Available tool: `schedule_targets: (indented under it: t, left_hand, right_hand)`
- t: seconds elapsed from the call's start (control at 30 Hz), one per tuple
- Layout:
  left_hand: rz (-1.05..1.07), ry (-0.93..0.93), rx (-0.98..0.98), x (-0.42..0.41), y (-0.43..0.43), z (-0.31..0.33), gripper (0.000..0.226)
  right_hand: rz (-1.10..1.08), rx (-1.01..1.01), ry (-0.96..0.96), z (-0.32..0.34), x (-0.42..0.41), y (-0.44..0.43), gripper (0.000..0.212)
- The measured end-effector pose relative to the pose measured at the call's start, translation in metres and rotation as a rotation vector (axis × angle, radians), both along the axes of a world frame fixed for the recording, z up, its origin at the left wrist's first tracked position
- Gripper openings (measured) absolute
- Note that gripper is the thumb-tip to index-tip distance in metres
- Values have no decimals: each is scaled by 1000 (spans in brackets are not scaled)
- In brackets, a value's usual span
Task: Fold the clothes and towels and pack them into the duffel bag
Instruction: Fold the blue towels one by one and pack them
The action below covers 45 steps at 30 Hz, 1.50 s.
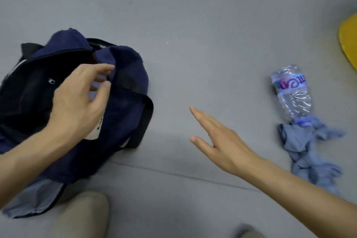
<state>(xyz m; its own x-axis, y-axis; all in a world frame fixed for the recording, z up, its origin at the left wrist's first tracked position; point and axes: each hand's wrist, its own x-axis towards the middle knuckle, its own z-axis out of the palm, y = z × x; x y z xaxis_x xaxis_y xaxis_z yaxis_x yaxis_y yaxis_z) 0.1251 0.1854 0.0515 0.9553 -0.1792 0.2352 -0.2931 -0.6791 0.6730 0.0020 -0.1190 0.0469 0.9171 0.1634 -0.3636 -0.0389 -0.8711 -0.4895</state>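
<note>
A navy duffel bag (pixel 123 91) with black straps lies on the grey floor at the left, its zipper opening facing up. My left hand (pixel 77 98) hovers over the bag's top with loosely curled fingers, holding nothing that I can see. My right hand (pixel 218 139) reaches out flat over the bare floor to the right of the bag, fingers straight, holding nothing. A crumpled light-blue cloth (pixel 307 152) lies on the floor at the right, well beyond my right hand.
A crushed clear plastic water bottle (pixel 291 92) lies just above the blue cloth, its cap touching it. A yellow object (pixel 349 42) pokes in at the right edge. My knee in beige trousers (pixel 83 216) sits at the bottom.
</note>
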Motion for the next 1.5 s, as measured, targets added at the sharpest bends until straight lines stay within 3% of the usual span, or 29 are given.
schedule_targets:
  t: [0.1,0.23,0.4,0.53,0.73,0.93,1.03,1.1,1.17,1.3,1.5]
  left_hand:
    - [-288,0,-11,-9,-70,12,52]
    - [-742,249,176,-31,-160,6,87]
    - [-1011,323,329,-71,-254,-19,95]
    - [-1056,346,351,-96,-326,-43,97]
    - [-1112,405,441,-139,-400,-95,103]
    - [-1156,487,494,-183,-417,-129,105]
    - [-1169,506,503,-194,-414,-133,103]
    - [-1166,516,509,-195,-410,-133,102]
    - [-1155,513,511,-192,-407,-131,101]
    - [-1122,487,493,-177,-403,-125,99]
    - [-1026,418,326,-147,-384,-105,74]
  right_hand:
    - [-146,-48,1,-9,-46,-65,73]
    - [-401,-10,-30,-23,-100,-126,71]
    - [-687,80,-141,-50,-148,-177,72]
    - [-859,116,-185,-82,-179,-206,74]
    - [-868,114,-166,-115,-204,-229,68]
    - [-1027,-281,-281,-133,-242,-263,52]
    - [-1112,-305,-208,-140,-245,-277,52]
    - [-1136,-318,-181,-145,-235,-286,40]
    - [-1152,-310,-172,-146,-224,-291,28]
    - [-1165,-305,-199,-138,-216,-295,23]
    - [-1204,72,-348,-78,-191,-258,28]
